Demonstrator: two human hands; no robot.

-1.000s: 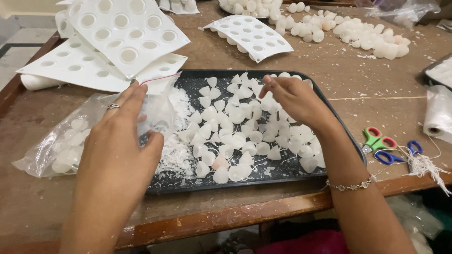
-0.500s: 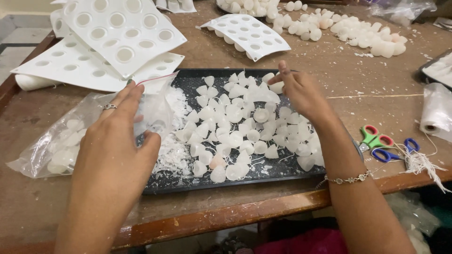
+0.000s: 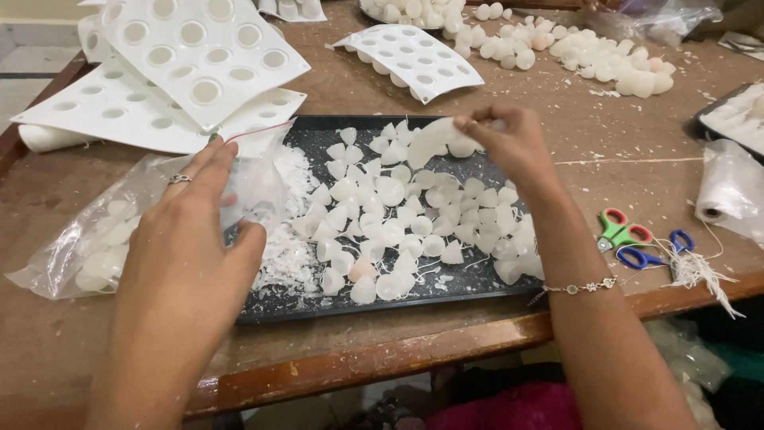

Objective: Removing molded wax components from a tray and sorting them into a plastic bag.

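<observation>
Clear plastic bag (image 3: 119,231): lies on the wooden table (image 3: 48,350) at far left, partly filled with white wax pieces; its open mouth rests over the left rim of the tray.

Left hand (image 3: 191,247): ring on 1 finger; fingers and thumb pinched on the mouth of the bag, holding it open at the tray's left edge.

White moulds (image 3: 183,72): several flexible sheets with round cavities, stacked and overlapping behind the bag; 1 further mould (image 3: 414,60) lies apart, behind the tray.

Black tray (image 3: 477,279): rectangular, shallow, near the table's front edge. It holds many small white domed and pointed wax pieces (image 3: 390,231), several with thin wick strings, and a drift of white wax flakes (image 3: 290,255) along its left side.

Right hand (image 3: 509,143): raised over the tray's far right corner, bracelet on the wrist; fingers closed round 1 or more wax pieces (image 3: 434,139), the exact count hidden by the fingers.

Heap of white wax balls (image 3: 589,60): at the table's far edge, well apart from the tray.

Scissors (image 3: 637,239): 2 pairs, 1 green-and-red handled, 1 blue handled, just right of the tray, beside a tuft of white string (image 3: 704,275).

Roll of clear plastic (image 3: 728,195): at the right edge.
</observation>
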